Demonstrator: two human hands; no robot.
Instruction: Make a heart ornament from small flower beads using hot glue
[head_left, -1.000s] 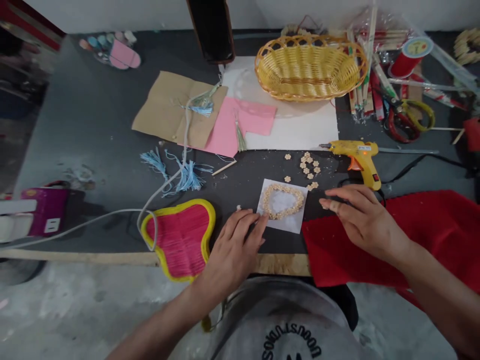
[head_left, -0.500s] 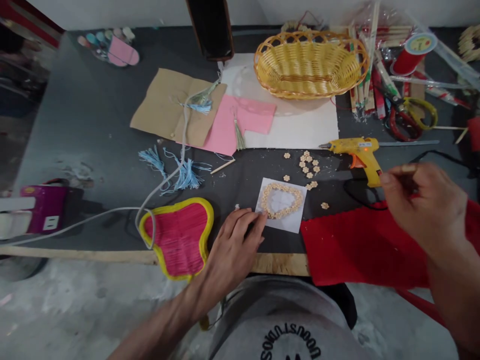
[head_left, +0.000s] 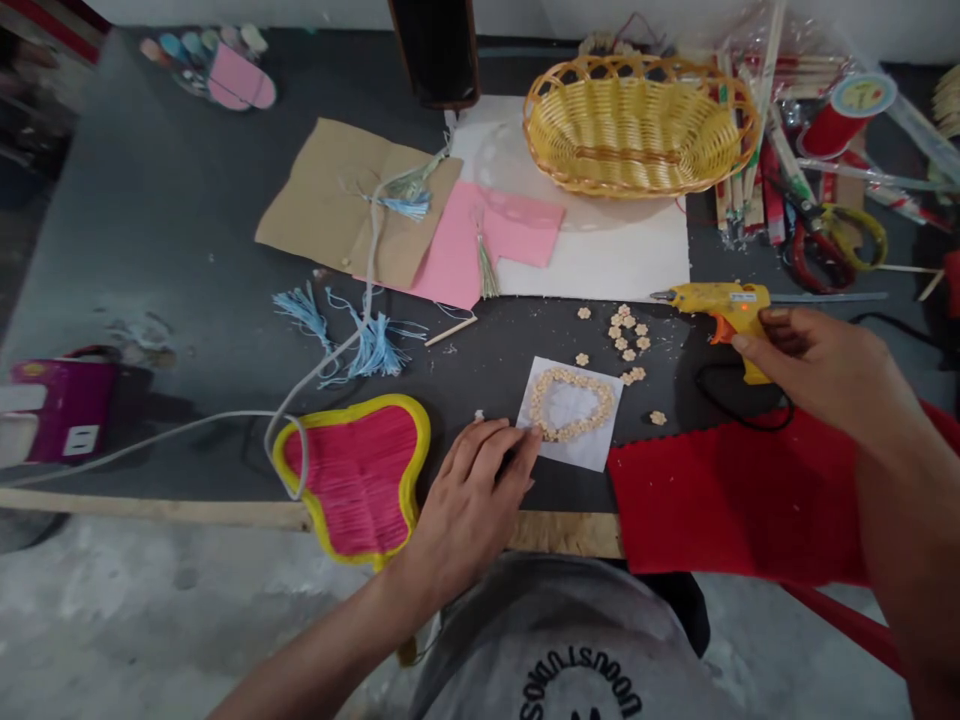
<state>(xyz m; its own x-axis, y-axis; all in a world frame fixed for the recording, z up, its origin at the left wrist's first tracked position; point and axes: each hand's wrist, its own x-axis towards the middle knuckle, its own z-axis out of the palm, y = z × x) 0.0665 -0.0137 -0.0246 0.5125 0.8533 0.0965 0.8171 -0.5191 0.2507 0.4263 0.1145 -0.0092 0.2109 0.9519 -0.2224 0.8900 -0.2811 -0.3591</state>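
A small white paper square (head_left: 541,378) lies near the table's front edge, bearing a heart-like ring of tiny wooden flowers (head_left: 574,433). My left hand (head_left: 480,475) rests beside it, fingers loosely bent and apart, with thumb and index fingertips touching its lower left corner. At the right, my right hand (head_left: 821,365) grips the handle of a yellow hot glue gun (head_left: 712,297), thumb near the orange trigger. The gun's nozzle points left and its small light glows orange. Several loose wooden flowers (head_left: 628,325) are scattered between paper and gun.
Red cloth (head_left: 735,500) hangs over the front edge beneath my right forearm. A pink fan-like piece with yellow border (head_left: 352,470) lies left, crossed by a white cable (head_left: 322,360). Behind are blue tassels (head_left: 379,348), a wicker basket (head_left: 637,130), scissors (head_left: 832,240) and a phone (head_left: 435,50).
My right hand has come down and left and closed around the glue gun's handle. My left hand has stayed at the paper's corner. The view has shifted slightly.
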